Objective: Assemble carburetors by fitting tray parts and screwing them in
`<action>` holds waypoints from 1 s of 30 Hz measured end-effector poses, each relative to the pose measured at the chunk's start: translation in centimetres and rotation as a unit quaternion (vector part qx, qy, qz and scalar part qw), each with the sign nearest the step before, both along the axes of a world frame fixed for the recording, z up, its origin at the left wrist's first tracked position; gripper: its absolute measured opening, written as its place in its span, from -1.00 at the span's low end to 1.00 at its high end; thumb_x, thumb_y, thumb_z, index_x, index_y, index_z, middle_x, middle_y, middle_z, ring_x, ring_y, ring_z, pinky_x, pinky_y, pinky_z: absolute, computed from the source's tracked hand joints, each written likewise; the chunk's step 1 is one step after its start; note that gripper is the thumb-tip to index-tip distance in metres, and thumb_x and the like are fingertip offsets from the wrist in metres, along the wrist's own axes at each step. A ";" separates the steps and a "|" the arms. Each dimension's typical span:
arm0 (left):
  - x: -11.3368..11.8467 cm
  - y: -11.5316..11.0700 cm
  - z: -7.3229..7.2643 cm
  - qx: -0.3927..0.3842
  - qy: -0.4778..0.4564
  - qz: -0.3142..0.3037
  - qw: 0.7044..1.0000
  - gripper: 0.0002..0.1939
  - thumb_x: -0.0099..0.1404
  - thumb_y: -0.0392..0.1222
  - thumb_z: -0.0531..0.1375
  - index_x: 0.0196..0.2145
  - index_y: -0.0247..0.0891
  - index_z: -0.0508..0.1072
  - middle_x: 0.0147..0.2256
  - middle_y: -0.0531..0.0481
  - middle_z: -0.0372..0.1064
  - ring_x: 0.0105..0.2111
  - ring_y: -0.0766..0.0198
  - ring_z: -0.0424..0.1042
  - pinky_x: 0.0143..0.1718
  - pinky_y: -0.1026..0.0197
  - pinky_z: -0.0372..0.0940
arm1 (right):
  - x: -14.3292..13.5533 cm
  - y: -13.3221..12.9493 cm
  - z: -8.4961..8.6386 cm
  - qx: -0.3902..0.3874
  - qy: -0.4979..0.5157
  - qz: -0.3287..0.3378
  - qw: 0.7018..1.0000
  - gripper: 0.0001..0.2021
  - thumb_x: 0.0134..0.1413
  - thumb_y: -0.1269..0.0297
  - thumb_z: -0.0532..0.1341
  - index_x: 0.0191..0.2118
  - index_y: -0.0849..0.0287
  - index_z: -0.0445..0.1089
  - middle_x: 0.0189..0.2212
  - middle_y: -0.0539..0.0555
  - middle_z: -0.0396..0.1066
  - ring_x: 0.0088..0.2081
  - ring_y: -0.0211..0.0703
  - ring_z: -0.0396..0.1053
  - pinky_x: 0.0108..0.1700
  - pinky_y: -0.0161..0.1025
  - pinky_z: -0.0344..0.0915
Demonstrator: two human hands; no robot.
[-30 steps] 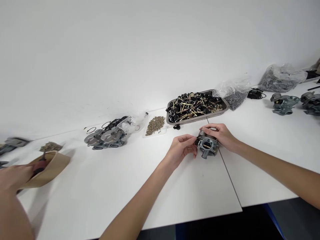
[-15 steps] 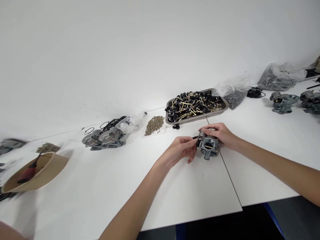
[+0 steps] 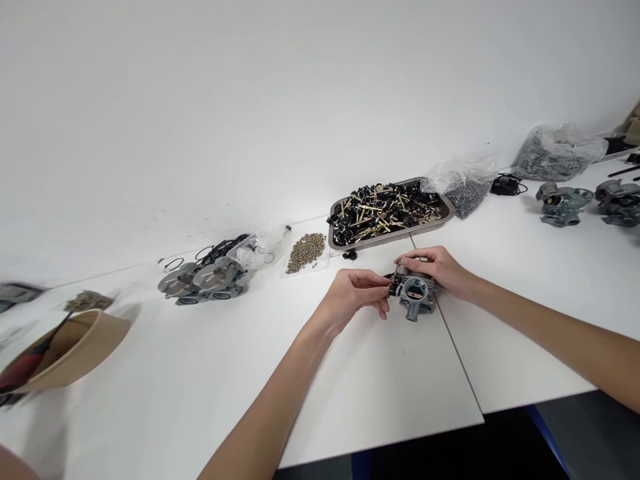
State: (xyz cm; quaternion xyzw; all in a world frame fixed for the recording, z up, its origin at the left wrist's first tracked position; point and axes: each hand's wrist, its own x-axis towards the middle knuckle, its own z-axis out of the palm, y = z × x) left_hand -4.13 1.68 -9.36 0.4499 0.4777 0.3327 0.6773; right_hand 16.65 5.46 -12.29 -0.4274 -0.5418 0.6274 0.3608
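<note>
A grey metal carburetor rests on the white table, its round bore facing me. My right hand is closed over its top and right side, steadying it. At its left side, my left hand pinches a small black fitting against the body between thumb and forefinger; the other fingers curl below. Part of the fitting is hidden by the fingertips.
Behind the hands stands a metal tray heaped with black and brass parts. Left of it lie small brass pieces and two carburetors. A tan container holds a red-handled tool. More carburetors and bagged parts are at right.
Both hands stay on the carburetor, with the left fingers shifted slightly on the black fitting. Inside the bore, the brass-coloured piece looks different. The view has turned slightly.
</note>
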 end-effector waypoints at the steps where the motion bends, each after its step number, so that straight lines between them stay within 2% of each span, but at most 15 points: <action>1: 0.0 0.0 0.0 0.003 0.006 -0.003 1.000 -0.71 -0.06 -0.22 0.44 -0.39 -0.45 0.55 -0.58 -0.14 0.47 -0.61 0.20 0.47 -0.50 0.18 0.43 | 0.0 0.0 0.0 0.001 0.001 0.002 1.000 -0.56 -0.12 -0.04 0.39 -0.22 0.24 0.58 -0.36 0.11 0.51 -0.38 -0.23 0.36 -0.35 -0.25 0.28; 6: -0.5 0.1 0.2 0.014 0.035 -0.009 0.999 -0.73 -0.01 -0.21 0.42 -0.37 -0.43 0.55 -0.56 -0.14 0.50 -0.59 0.19 0.49 -0.43 0.17 0.46 | 0.1 0.0 -0.1 0.002 0.003 0.003 1.000 -0.57 -0.11 -0.04 0.39 -0.22 0.24 0.58 -0.33 0.12 0.53 -0.36 -0.22 0.38 -0.34 -0.25 0.29; 12: -1.1 0.5 0.4 0.022 0.044 -0.003 0.999 -0.71 -0.05 -0.22 0.45 -0.38 -0.42 0.54 -0.54 -0.13 0.50 -0.57 0.20 0.50 -0.41 0.17 0.46 | 0.0 0.1 -0.1 0.004 0.000 0.000 1.000 -0.56 -0.13 -0.03 0.40 -0.23 0.25 0.57 -0.33 0.13 0.53 -0.35 -0.20 0.40 -0.33 -0.25 0.30; 20: -0.1 0.1 -0.1 0.016 0.018 -0.005 1.000 -0.72 -0.07 -0.21 0.45 -0.38 -0.43 0.61 -0.57 -0.12 0.48 -0.61 0.22 0.46 -0.49 0.17 0.41 | 0.0 -0.1 0.1 0.003 -0.002 0.001 1.000 -0.58 -0.10 -0.03 0.39 -0.23 0.24 0.58 -0.32 0.11 0.52 -0.35 -0.23 0.38 -0.33 -0.28 0.28; 26: 0.0 -1.0 1.6 0.071 0.106 -0.038 0.991 -0.83 0.09 -0.32 0.27 -0.34 -0.32 0.65 -0.47 -0.03 0.44 -0.57 0.31 0.46 -0.42 0.20 0.43 | -0.2 -0.3 0.0 0.018 0.000 -0.010 1.000 -0.58 -0.09 -0.03 0.38 -0.24 0.24 0.58 -0.32 0.12 0.52 -0.33 -0.19 0.39 -0.33 -0.25 0.28; 30: 0.1 -1.6 2.2 0.142 0.194 -0.066 0.968 -0.71 0.11 -0.41 0.14 -0.34 -0.23 0.65 -0.38 -0.01 0.42 -0.56 0.43 0.40 -0.43 0.30 0.37 | -0.2 -0.2 -0.1 0.021 0.000 -0.004 1.000 -0.61 -0.07 -0.02 0.37 -0.25 0.24 0.58 -0.30 0.11 0.52 -0.32 -0.20 0.39 -0.29 -0.26 0.30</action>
